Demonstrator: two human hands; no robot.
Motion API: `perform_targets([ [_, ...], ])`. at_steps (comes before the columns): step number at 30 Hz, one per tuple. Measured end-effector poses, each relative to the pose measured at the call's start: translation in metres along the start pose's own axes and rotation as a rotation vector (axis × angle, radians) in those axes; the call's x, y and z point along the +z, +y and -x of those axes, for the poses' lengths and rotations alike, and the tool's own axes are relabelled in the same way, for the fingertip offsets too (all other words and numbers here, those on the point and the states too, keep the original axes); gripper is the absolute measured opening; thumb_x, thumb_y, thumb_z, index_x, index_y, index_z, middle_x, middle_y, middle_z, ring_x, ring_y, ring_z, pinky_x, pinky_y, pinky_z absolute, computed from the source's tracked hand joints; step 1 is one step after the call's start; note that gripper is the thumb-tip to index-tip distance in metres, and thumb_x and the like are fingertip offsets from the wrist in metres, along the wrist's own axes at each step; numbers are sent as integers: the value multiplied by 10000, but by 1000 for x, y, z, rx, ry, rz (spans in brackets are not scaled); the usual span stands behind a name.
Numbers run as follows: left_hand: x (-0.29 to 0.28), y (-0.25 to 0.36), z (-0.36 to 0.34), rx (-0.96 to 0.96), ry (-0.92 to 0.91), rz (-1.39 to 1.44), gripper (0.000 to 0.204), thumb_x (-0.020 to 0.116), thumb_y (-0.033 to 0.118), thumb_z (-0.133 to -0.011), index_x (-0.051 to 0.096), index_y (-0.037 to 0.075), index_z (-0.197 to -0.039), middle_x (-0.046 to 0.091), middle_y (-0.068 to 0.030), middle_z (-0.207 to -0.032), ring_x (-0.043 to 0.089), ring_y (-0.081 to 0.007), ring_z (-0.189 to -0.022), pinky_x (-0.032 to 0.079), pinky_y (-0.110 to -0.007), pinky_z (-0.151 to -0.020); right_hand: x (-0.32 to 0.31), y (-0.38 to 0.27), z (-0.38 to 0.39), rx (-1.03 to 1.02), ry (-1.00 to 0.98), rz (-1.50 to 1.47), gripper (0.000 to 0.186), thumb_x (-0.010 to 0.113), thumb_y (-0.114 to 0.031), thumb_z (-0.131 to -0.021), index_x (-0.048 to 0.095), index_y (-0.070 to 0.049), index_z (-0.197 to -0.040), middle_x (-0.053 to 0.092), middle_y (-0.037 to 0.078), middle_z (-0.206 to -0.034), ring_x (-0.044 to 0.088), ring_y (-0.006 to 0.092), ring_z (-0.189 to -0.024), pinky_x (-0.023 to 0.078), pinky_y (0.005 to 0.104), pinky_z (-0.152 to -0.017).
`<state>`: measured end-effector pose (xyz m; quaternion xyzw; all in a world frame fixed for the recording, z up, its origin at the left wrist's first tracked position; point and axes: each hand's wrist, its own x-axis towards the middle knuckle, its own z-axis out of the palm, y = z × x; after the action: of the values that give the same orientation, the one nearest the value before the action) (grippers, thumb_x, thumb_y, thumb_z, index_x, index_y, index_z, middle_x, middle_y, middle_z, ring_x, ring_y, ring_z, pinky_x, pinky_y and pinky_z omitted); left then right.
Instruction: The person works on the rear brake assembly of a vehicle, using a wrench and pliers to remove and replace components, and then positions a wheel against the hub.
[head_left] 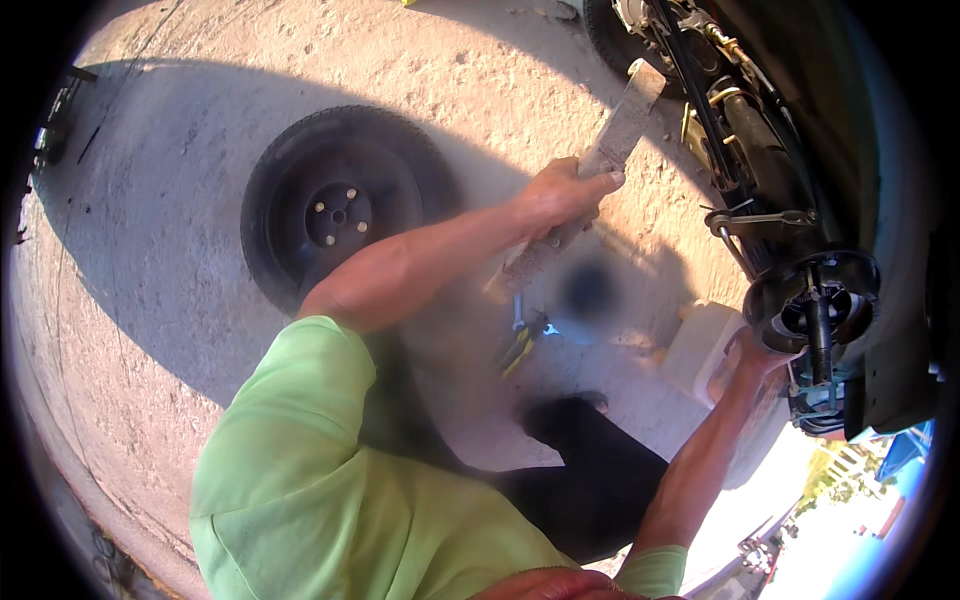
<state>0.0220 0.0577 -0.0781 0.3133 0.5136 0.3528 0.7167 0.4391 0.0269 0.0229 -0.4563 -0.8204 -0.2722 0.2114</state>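
My left hand is wrapped around a long, worn grey-brown piece of wood, held aslant over the ground with the thumb stretched along its top. The wood extends past the hand at both ends. Farther right, my right hand reaches in low beside a dark round hub part on a vehicle's underside. Its fingers are mostly hidden, so I cannot tell what they touch. Right by that hand stands a pale block-like object.
A wheel with a black tire lies flat on the rough concrete at left. Tools with yellow-black handles lie near my legs. Dark rods and axle parts run along the right side. A dark blurred spot covers part of the middle.
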Motion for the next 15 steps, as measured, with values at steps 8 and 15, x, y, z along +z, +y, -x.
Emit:
perform_targets([
  [8, 3, -130, 2, -289, 129, 118, 519, 695, 435, -943, 619, -43, -1129, 685, -149, -887, 689, -216, -732, 586, -382, -661, -11, -2, 7, -67, -126, -59, 611, 849, -256, -722, 546, 16, -1178, 629, 187, -1006, 651, 350, -826, 514, 410, -712],
  [15, 7, -200, 19, -437, 276, -245, 780, 650, 606, -880, 583, -11, -1353, 695, -205, -1197, 680, -336, -1105, 539, -448, -945, 2, 18, 8, -86, -210, -108, 609, 850, -259, -719, 550, 18, -1170, 630, 186, -994, 650, 352, -818, 512, 410, -706],
])
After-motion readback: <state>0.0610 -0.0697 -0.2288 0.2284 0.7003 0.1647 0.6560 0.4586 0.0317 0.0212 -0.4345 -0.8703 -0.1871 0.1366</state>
